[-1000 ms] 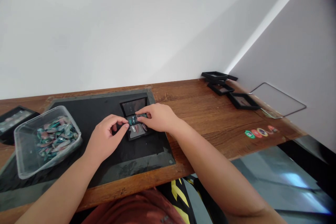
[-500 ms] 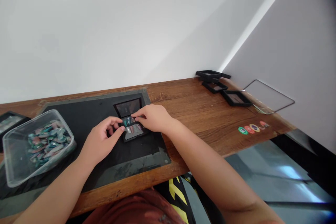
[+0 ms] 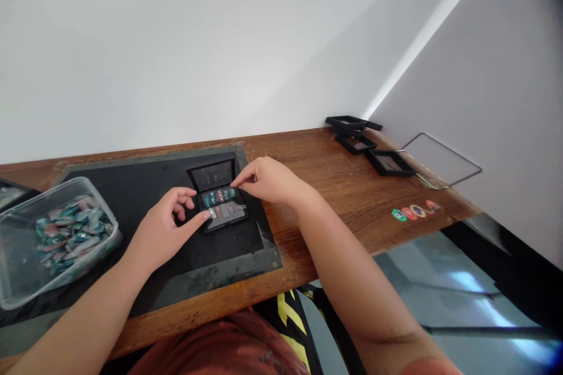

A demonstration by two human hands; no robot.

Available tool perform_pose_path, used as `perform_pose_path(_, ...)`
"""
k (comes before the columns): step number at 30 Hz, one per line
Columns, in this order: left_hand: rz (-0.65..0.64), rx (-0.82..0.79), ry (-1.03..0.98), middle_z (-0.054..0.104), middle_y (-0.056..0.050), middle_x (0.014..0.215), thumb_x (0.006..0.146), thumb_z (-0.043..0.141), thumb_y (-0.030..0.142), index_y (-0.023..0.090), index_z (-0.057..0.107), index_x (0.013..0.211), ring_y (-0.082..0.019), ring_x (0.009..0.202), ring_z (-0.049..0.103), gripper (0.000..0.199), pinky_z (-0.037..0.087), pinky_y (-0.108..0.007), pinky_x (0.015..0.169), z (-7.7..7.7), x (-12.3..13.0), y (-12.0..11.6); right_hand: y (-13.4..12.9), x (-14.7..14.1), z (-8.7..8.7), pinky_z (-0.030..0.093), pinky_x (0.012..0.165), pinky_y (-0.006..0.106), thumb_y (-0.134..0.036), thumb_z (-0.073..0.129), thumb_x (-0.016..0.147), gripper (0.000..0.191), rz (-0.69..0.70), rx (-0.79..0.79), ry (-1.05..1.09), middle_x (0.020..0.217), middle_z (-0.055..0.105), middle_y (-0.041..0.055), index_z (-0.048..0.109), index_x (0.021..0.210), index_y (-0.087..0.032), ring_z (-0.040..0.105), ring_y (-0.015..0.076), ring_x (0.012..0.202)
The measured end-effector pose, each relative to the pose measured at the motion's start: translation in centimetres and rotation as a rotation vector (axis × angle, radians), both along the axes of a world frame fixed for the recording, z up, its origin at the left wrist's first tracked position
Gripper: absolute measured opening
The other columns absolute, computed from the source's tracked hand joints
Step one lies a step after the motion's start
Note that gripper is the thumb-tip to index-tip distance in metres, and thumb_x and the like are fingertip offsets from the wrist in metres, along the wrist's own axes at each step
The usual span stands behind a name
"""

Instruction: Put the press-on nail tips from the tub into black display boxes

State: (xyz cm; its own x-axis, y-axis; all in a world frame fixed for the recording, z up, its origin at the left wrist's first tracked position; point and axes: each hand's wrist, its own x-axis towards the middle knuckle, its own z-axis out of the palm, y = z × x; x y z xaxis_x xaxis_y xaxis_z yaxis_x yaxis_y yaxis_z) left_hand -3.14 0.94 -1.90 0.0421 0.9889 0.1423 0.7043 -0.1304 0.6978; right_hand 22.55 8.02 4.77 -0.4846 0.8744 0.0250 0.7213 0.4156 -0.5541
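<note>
A small black case lies on the dark mat with its lid raised. Inside are two rows of nail-shaped pieces, teal, pink and silvery. My left hand is at the case's left side, fingers curled apart and thumb tip on its left edge. At the upper right corner of the case, by the lid, is my right hand, thumb and forefinger pinched together; whatever lies between the fingertips is too small to make out. A clear plastic tub with many similar pieces stands at the left.
Black frames lie at the back right of the wooden table, near a bent metal wire. Several round stickers are at the right. Part of another black case shows at the far left.
My right hand has moved up and right, from over the upper row to the case's corner, uncovering more pieces. The view has shifted slightly.
</note>
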Motion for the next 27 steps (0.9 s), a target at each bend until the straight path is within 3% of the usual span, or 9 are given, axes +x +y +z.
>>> perform_pose_path(6, -0.008, -0.033, 0.094, 0.063, -0.001, 0.095, 0.084, 0.066, 0.065, 0.028, 0.063, 0.115, -0.018, 0.076, 0.056, 0.049, 0.046, -0.034, 0.072, -0.1, -0.2, 0.1, 0.6, 0.3, -0.4, 0.040, 0.062, 0.024, -0.011, 0.066, 0.077, 0.029, 0.004, -0.024, -0.045, 0.078, 0.076, 0.0000, 0.086, 0.093, -0.023, 0.058, 0.0106, 0.064)
perform_pose_path(11, -0.001, -0.066, 0.101, 0.065, 0.000, 0.096, 0.086, 0.064, 0.063, 0.029, 0.064, 0.115, -0.017, 0.075, 0.056, 0.045, 0.045, -0.032, 0.068, -0.2, -0.3, 0.1, 0.3, 0.0, -0.2, 0.039, 0.062, 0.024, -0.019, 0.072, 0.080, 0.021, 0.014, -0.053, -0.089, 0.076, 0.074, -0.0002, 0.086, 0.095, -0.025, 0.057, 0.0105, 0.065)
perform_pose_path(17, -0.008, -0.078, 0.122, 0.066, -0.001, 0.096, 0.086, 0.065, 0.062, 0.028, 0.066, 0.114, -0.018, 0.074, 0.056, 0.045, 0.044, -0.031, 0.066, -0.2, -0.5, 0.2, 0.3, -0.1, -0.2, 0.037, 0.062, 0.023, -0.016, 0.072, 0.084, 0.019, 0.032, -0.076, -0.104, 0.074, 0.070, -0.0009, 0.086, 0.095, -0.024, 0.054, 0.0090, 0.063)
perform_pose_path(23, -0.016, -0.056, 0.132, 0.068, -0.001, 0.093, 0.087, 0.064, 0.062, 0.028, 0.067, 0.114, -0.018, 0.071, 0.056, 0.043, 0.044, -0.030, 0.064, -0.2, -0.5, 0.1, 0.4, 1.1, 0.6, 0.034, 0.059, 0.023, -0.015, 0.076, 0.082, 0.019, 0.138, -0.210, -0.083, 0.064, 0.053, -0.0052, 0.082, 0.100, -0.019, 0.046, 0.0081, 0.058)
perform_pose_path(27, -0.011, -0.059, 0.143, 0.068, -0.001, 0.092, 0.087, 0.064, 0.062, 0.027, 0.067, 0.112, -0.018, 0.071, 0.057, 0.043, 0.044, -0.030, 0.064, 0.0, -0.5, 0.1, 0.3, 1.1, 0.8, 0.035, 0.060, 0.023, -0.015, 0.077, 0.081, 0.015, 0.180, -0.256, -0.115, 0.064, 0.053, -0.0055, 0.080, 0.096, -0.017, 0.046, 0.0079, 0.059)
